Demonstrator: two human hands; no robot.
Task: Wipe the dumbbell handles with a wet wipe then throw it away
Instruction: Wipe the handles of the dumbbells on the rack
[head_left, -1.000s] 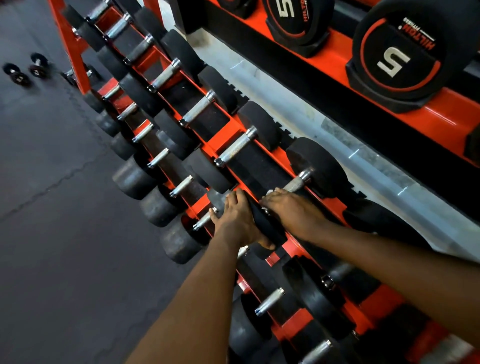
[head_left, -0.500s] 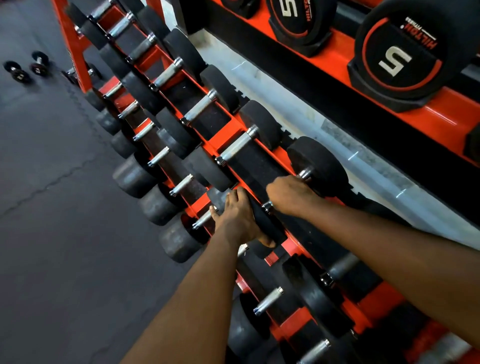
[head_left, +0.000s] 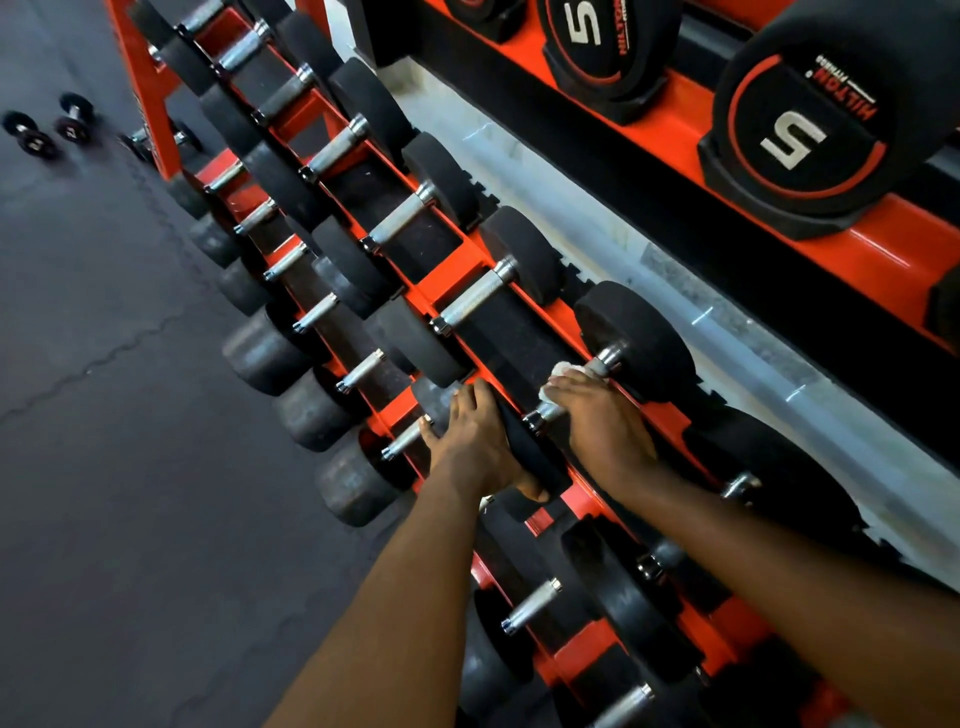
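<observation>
Dark rubber floor (head_left: 104, 364) fills nine o'clock, with two small dumbbells (head_left: 47, 130) loose at ten. At centre, on the orange rack (head_left: 452, 270), the left hand (head_left: 478, 441) grips a dumbbell head (head_left: 524, 447). The right hand (head_left: 597, 415) clasps the wet wipe (head_left: 563, 371) round its handle (head_left: 548, 413). Two plates (head_left: 795, 135) marked 5, perhaps three, sit at one.

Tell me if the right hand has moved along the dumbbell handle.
Yes. The right hand has slid with the wipe up the handle toward the far weight head, baring the handle's near end.
</observation>
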